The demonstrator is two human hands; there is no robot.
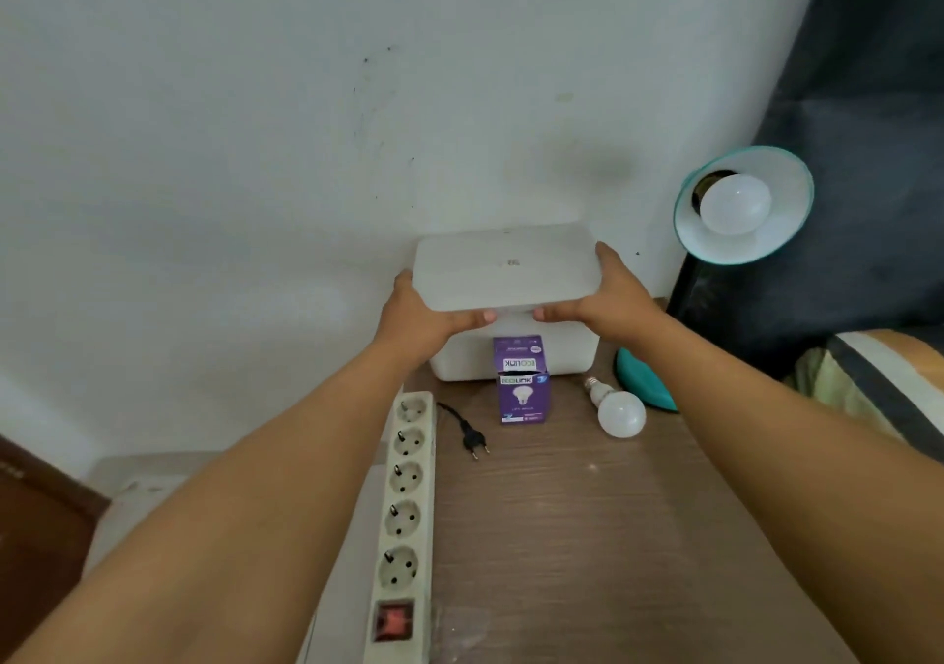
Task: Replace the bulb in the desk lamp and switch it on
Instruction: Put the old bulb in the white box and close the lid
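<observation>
The desk lamp point(743, 206) has a teal shade with a white inner face, tilted toward the camera, and one round frosted white bulb point(734, 204) sits in its socket, unlit; its dark stem drops down behind the right forearm to a teal base point(644, 382) on the brown wood-grain counter point(587, 536). Taking the purple bulb box point(522, 380) as the landmark, standing upright near the middle of the counter with its top flap open: just to its right lies a second white bulb point(619, 410) on its side, screw cap pointing away toward the wall, and further right of that is the lamp base. To the box's left lies one black two-pin plug point(472, 433) with a short run of cord, not inserted anywhere, and left of the plug runs one white power strip point(406, 510) with five sockets in a row and a red rocker switch at its near end. Directly behind the box stands a white plastic container point(516, 352), and above it both hands hold its white lid point(503, 267): the left hand point(429, 318) grips the lid's left edge, the right hand point(605, 301) its right edge, fingers closed around the rim with thumbs along the front. The lid is tilted, lifted off the container's front.
</observation>
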